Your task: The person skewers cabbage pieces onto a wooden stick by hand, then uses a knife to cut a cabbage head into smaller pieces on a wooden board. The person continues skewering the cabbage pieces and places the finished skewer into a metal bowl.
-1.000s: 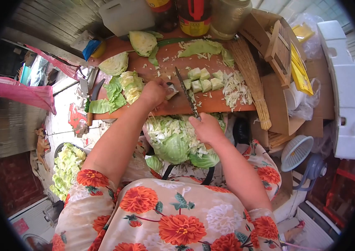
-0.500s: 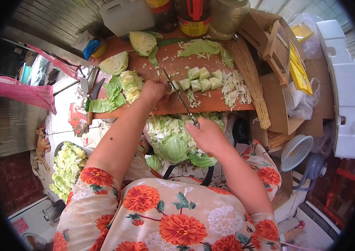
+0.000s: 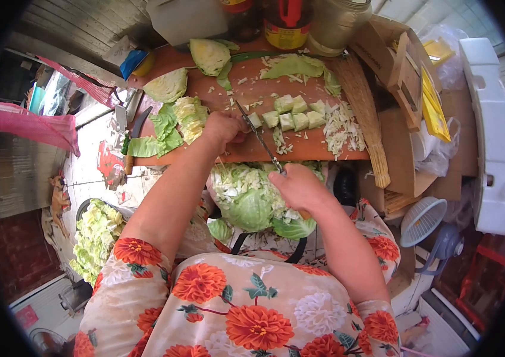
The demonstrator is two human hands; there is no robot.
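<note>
My right hand (image 3: 301,187) grips a knife (image 3: 259,138), its long dark blade slanting up and left over the wooden board (image 3: 205,156). Close against the left side of the blade, my left hand (image 3: 227,129) has its fingers curled on the board. What they hold, if anything, is hidden under them. Just right of the blade lies a small pale cabbage chunk (image 3: 254,120). More cut cabbage chunks (image 3: 285,121) stand in rows farther right, beside a heap of shredded cabbage (image 3: 344,130). Left of my left hand lies a partly cut cabbage piece (image 3: 190,121).
Cabbage wedges (image 3: 210,58) lie at the board's far side. Below its near edge, a container holds chopped cabbage (image 3: 252,205). A straw whisk (image 3: 362,113) lies along the right end, near a cardboard box (image 3: 398,143). A curved blade (image 3: 140,123) sits at the left end.
The whole view has shifted slightly, so the board and its contents appear a little farther right. Both hands and the knife keep nearly the same place over the board.
</note>
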